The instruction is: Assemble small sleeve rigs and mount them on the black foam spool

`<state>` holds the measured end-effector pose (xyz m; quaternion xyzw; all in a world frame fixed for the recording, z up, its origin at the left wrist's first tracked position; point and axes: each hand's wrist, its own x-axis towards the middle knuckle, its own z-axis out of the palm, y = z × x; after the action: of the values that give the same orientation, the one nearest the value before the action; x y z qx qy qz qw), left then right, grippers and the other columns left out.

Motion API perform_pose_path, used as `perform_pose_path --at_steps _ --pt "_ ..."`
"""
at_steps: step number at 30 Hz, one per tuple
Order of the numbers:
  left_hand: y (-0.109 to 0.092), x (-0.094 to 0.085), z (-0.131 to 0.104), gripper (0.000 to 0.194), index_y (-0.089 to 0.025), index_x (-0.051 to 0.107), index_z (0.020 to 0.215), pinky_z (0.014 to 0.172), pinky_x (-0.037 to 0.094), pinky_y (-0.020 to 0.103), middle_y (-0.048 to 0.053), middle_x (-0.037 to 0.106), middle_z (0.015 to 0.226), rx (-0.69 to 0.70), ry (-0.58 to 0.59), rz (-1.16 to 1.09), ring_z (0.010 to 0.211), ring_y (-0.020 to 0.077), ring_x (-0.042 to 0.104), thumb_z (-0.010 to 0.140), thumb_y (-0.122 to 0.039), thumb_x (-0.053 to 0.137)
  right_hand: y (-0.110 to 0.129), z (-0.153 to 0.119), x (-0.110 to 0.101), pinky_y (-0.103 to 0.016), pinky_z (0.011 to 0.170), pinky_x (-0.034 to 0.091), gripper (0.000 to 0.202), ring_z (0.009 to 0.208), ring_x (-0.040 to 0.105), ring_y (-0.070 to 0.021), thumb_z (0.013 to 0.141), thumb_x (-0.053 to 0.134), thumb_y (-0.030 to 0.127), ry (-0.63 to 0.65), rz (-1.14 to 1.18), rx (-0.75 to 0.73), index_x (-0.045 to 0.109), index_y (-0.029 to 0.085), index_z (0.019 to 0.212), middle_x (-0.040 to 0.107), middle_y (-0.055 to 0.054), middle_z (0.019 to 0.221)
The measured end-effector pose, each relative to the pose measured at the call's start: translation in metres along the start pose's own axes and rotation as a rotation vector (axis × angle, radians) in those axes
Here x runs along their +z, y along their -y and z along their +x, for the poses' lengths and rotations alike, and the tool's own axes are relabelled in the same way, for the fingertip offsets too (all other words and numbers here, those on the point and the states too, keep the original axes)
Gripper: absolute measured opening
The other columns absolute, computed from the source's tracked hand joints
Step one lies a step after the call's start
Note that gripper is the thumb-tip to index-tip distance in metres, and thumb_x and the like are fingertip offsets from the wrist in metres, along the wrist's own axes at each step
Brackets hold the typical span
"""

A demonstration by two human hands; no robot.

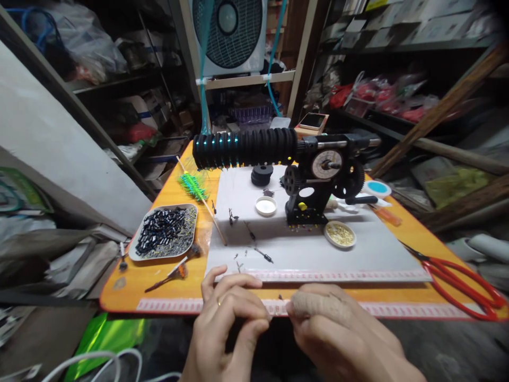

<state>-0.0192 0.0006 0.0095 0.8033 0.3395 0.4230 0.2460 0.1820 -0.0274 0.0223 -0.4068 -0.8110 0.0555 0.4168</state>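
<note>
At the table's front edge, my left hand, with a ring on one finger, pinches thumb and forefinger together. Facing it across a small gap, my right hand is closed in a pinch too, with tape wrapped round a finger. Whatever sits in the fingertips is too small to make out. Just beyond the hands, small dark swivel-like pieces lie on a white board. Over that board stands a black crank machine bearing a ribbed roller with blue-green strands on its left part.
A tray of dark tubes and metal bits sits left, near a stick with green fibres. Gold bits fill a small dish; a white dish stands behind. Red-handled scissors overhang the right edge. A fan stands at the back.
</note>
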Motion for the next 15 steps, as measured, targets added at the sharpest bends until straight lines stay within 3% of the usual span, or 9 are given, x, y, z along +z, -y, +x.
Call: perform_pose_path --at_steps 7,12,15 --pt "0.0013 0.0007 0.0004 0.023 -0.026 0.053 0.091 0.109 0.016 0.048 -0.004 0.075 0.088 -0.031 -0.016 -0.027 0.119 0.0226 0.057 0.085 -0.004 0.057 0.0002 -0.0036 0.0041 -0.022 0.061 0.053 0.024 0.067 0.065 -0.0123 0.087 0.053 0.0 -0.053 0.066 0.11 0.05 0.022 0.077 0.066 0.0 0.077" --pt "0.0043 0.0012 0.0026 0.021 -0.025 0.054 0.087 0.101 0.031 0.055 -0.002 0.072 0.076 -0.024 -0.049 -0.024 0.104 0.0259 0.063 0.084 -0.005 0.059 -0.0056 -0.005 0.0007 -0.024 0.063 0.058 0.022 0.068 0.067 -0.0139 0.087 0.054 0.003 -0.005 0.082 0.076 0.052 0.023 0.079 0.067 -0.001 0.078" --pt "0.003 0.0013 0.0043 0.024 -0.025 0.053 0.086 0.101 0.031 0.053 -0.004 0.068 0.071 0.032 -0.074 0.134 0.094 0.0239 0.065 0.08 -0.003 0.061 -0.0064 0.0 0.0013 -0.026 0.073 0.062 0.019 0.078 0.071 -0.017 0.092 0.05 0.008 0.02 0.01 -0.044 0.058 0.023 0.086 0.072 -0.003 0.082"
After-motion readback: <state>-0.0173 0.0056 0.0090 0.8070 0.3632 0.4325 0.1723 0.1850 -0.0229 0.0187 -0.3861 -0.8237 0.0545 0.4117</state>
